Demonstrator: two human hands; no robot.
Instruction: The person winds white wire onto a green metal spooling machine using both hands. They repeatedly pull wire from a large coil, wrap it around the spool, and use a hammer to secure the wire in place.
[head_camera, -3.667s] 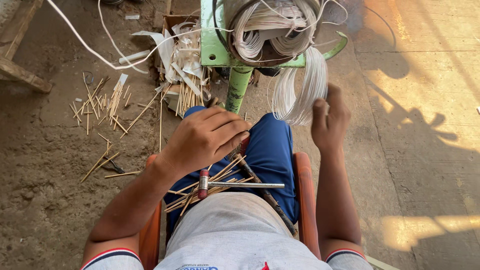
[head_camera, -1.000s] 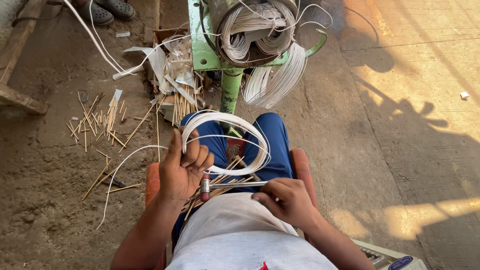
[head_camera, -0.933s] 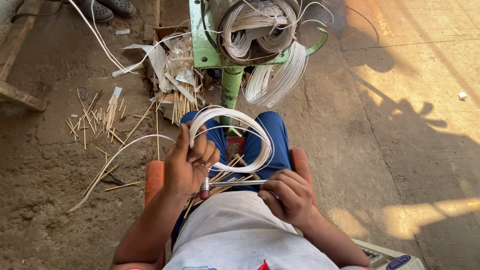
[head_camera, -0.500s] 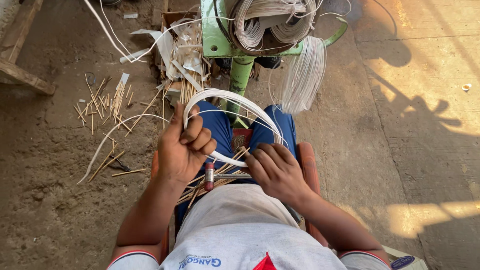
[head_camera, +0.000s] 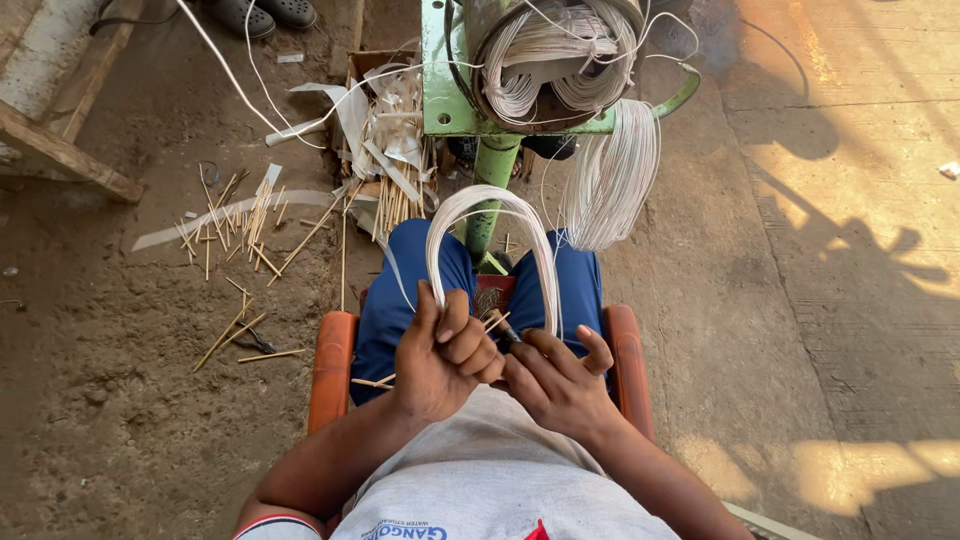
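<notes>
A loop of thin white strands (head_camera: 490, 215) arches up over my lap, its two ends coming down into my hands. My left hand (head_camera: 440, 355) is closed around the left end of the loop. My right hand (head_camera: 555, 380) grips the right end together with a thin dark tool between the fingers. Both hands meet above my blue trousers, close to my grey shirt. A few thin wooden sticks (head_camera: 375, 381) lie across my lap under the hands.
A green metal stand (head_camera: 490, 185) with a drum of coiled white strands (head_camera: 555, 60) rises in front of my knees; a hank (head_camera: 615, 180) hangs off it. An orange seat (head_camera: 332, 365) holds me. Sticks (head_camera: 245, 215) and strips litter the dirt floor at left.
The white loop has been pulled narrower and stands upright. My two hands have come together at its ends in front of my belly. The loose strand trailing left is gone.
</notes>
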